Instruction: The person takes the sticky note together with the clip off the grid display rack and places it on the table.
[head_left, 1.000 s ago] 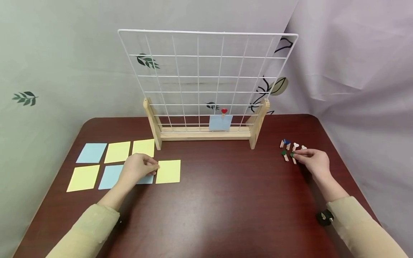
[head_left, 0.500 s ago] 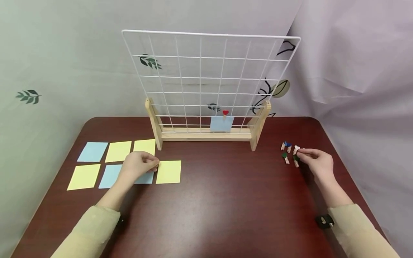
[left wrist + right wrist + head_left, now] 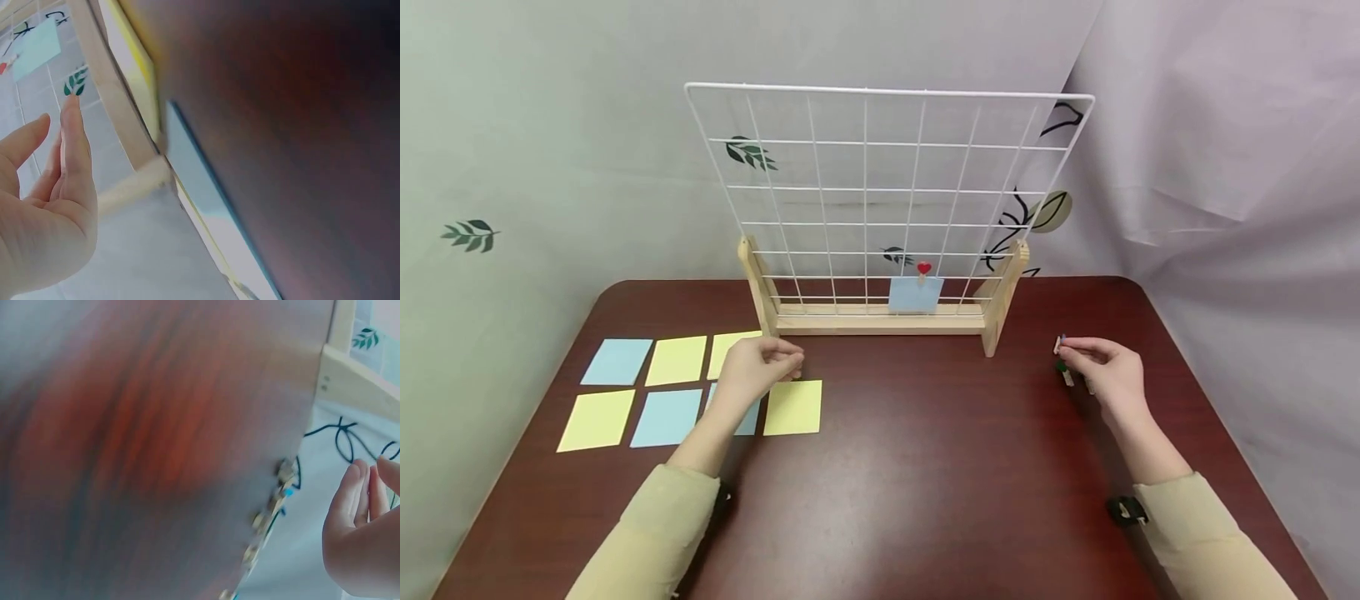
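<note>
My left hand [image 3: 760,362] hovers over the rightmost notes, fingers relaxed. In the left wrist view a gap shows between thumb and fingers, with nothing in it. Below it lie a yellow note [image 3: 793,408] and a partly covered blue note [image 3: 747,421]. My right hand [image 3: 1111,375] is above the small clothespins at the right, thumb and fingers slightly apart and nothing seen between them. A green-topped clothespin [image 3: 1064,372] shows beside the fingers. Another clothespin [image 3: 1057,344] peeks out near the fingertips; the hand hides others.
A white wire grid [image 3: 866,191] stands in a wooden base [image 3: 880,324] at the back. A red heart clothespin [image 3: 923,269] holds a blue note [image 3: 914,297] on it. More yellow and blue notes [image 3: 666,418] lie at the left. Cloth hangs behind the table [image 3: 910,467].
My left hand has moved right and slightly away from me across the notes. My right hand has shifted left over the clothespins, covering more of them. The head view has tilted slightly.
</note>
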`<action>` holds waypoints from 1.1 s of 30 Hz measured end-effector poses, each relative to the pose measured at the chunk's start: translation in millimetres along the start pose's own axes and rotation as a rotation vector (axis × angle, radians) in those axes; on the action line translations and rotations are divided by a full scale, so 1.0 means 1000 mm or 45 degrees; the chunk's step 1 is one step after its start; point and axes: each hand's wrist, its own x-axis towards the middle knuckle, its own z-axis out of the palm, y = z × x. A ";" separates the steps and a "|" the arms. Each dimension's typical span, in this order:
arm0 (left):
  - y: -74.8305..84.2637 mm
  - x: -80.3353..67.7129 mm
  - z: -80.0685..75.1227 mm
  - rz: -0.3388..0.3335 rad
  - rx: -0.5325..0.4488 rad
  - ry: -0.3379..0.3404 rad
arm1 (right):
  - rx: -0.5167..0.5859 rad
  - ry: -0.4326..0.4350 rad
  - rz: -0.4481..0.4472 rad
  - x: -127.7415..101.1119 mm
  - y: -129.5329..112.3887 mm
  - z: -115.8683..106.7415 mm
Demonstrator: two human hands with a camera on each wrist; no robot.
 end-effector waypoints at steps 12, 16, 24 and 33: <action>0.026 0.027 0.038 0.081 -0.168 0.023 | 0.037 -0.086 -0.173 -0.003 -0.006 0.041; 0.038 0.035 0.052 0.088 -0.254 0.045 | 0.037 -0.106 -0.181 -0.004 -0.010 0.057; 0.055 0.049 0.077 0.171 -0.374 0.151 | -0.011 -0.092 -0.173 -0.004 -0.020 0.088; 0.061 0.059 0.089 0.232 -0.354 0.248 | 0.036 -0.060 -0.226 -0.001 -0.026 0.118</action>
